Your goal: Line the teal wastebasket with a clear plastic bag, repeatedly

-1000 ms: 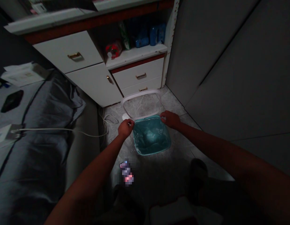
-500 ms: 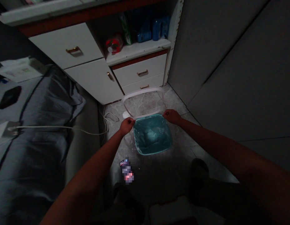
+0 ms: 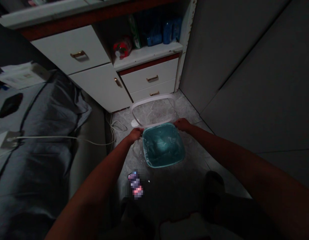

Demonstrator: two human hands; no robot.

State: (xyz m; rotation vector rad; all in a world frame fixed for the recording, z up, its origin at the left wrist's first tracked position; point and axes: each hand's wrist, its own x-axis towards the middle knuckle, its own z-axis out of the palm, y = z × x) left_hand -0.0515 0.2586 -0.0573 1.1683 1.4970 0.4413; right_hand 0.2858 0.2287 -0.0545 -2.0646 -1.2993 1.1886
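Observation:
A teal trash bin (image 3: 164, 161) stands on the floor in front of me, its mouth facing up. A thin see-through trash bag (image 3: 149, 154) appears to line it, with shiny wrinkles inside and some film hanging outside the left edge. The bin's white rim frame (image 3: 154, 98) is tilted up at the far side. My left hand (image 3: 135, 134) is closed at the far left corner, apparently on the bag's edge over the rim. At the far right corner my right hand (image 3: 182, 124) is closed likewise. The fingertips of both are partly hidden.
A lit phone (image 3: 135, 183) lies on the floor near my left foot. Behind the bin stands a white cabinet (image 3: 101, 86) with drawers. A white cable (image 3: 61, 136) runs from the grey-covered bed (image 3: 49, 110) at left. Grey panels (image 3: 244, 76) rise at right.
Both hands have shifted slightly, with the fingers now lower around the bin's far corners. More film shows outside the left side. The white frame stays tilted up.

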